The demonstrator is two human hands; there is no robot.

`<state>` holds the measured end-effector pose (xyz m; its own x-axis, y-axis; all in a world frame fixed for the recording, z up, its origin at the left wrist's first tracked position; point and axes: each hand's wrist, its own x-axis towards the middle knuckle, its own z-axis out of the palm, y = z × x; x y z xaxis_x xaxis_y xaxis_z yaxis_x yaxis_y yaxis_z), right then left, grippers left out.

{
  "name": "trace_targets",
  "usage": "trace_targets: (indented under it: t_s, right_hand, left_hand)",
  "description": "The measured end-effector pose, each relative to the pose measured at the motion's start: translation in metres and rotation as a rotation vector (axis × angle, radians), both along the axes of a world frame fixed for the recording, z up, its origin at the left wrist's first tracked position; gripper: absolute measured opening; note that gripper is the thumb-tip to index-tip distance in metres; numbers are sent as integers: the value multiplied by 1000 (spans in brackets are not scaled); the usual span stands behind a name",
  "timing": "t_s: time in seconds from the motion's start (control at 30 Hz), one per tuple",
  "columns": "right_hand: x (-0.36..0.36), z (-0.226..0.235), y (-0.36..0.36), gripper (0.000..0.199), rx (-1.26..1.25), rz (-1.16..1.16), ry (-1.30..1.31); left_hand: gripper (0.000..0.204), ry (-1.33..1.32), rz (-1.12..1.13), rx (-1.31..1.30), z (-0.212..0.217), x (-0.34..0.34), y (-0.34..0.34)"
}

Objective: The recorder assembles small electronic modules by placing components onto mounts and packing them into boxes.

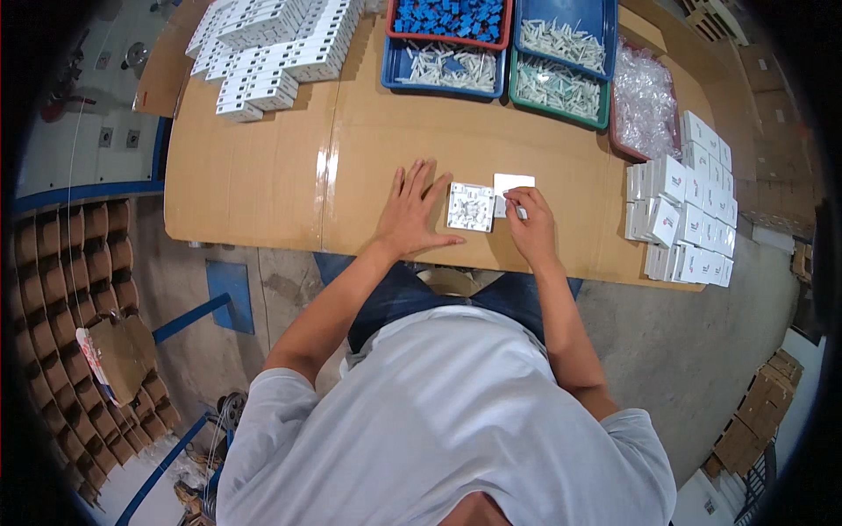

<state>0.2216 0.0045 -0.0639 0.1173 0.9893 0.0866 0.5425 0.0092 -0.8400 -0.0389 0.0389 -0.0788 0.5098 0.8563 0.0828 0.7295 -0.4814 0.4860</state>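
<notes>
Touching cardboard (254,175), left hand (406,219) splayed; right hand (535,228) curled over white plate (513,181).

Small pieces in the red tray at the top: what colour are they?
The small pieces are blue; head view shows them best.

White square plate (470,208), blue pieces (449,17), tan cardboard (250,167)

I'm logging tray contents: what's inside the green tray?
The green tray holds a heap of slender white pieces. The blue tray overlapping its far end hides whatever lies beneath, and the heap covers most of the bottom.
</notes>
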Motion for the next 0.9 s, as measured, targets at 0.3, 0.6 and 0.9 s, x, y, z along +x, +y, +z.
trace_targets:
  t_s: [0.3,0.6,0.9]
  right_hand:
    - [6,23,103,14,68,16,55]
    - [-2,61,336,31,408,-25,-544]
    - [3,83,487,30,468,-71,-917]
  left_hand:
    - [110,99,-9,-18,5,-3,5]
    - [102,118,-4,-15,9,-2,0]
    - [97,118,-10,-72,19,-1,6]
